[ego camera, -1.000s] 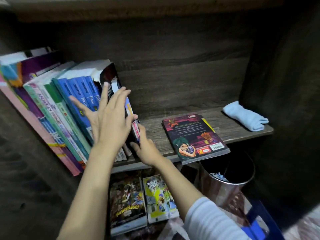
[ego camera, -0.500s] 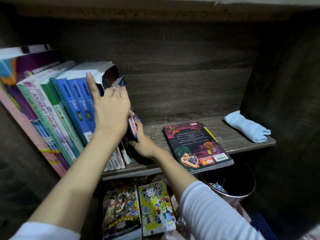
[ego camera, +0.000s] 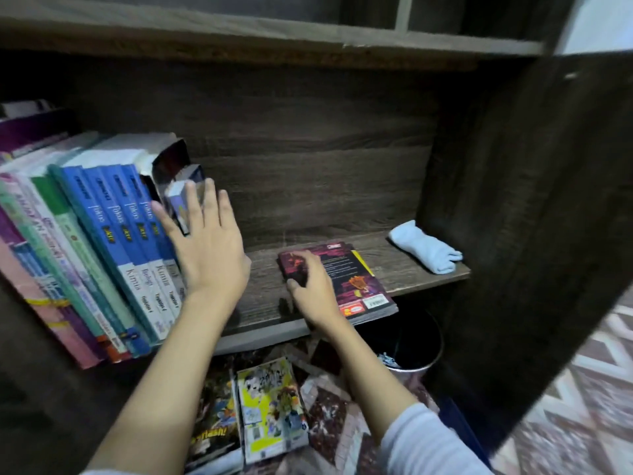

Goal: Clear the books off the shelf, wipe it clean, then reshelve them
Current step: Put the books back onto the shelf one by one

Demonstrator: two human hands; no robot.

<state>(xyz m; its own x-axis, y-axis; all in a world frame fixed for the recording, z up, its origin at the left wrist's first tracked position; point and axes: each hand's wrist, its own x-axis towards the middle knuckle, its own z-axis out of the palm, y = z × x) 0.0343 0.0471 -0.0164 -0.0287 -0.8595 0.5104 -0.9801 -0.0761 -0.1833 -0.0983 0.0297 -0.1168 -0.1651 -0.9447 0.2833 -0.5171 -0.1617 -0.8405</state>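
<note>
A row of books (ego camera: 102, 241) leans leftward on the dark wooden shelf (ego camera: 267, 303). My left hand (ego camera: 209, 245) lies flat with straight fingers against the rightmost small books of that row, bracing them. A dark red and purple comic book (ego camera: 356, 279) lies flat on the shelf to the right. My right hand (ego camera: 311, 286) rests on its left edge, fingers curled over the near corner and thumb at the side. A folded light blue cloth (ego camera: 424, 248) lies at the shelf's far right end.
Two comic books (ego camera: 270, 409) lie on the patterned floor below the shelf. A metal waste bin (ego camera: 407, 347) stands under the shelf's right part. A dark side panel (ego camera: 534, 200) closes the right side.
My right hand has left the small books at the row's end and moved right onto the flat comic book. My left hand stays pressed against the row. The camera has tilted up.
</note>
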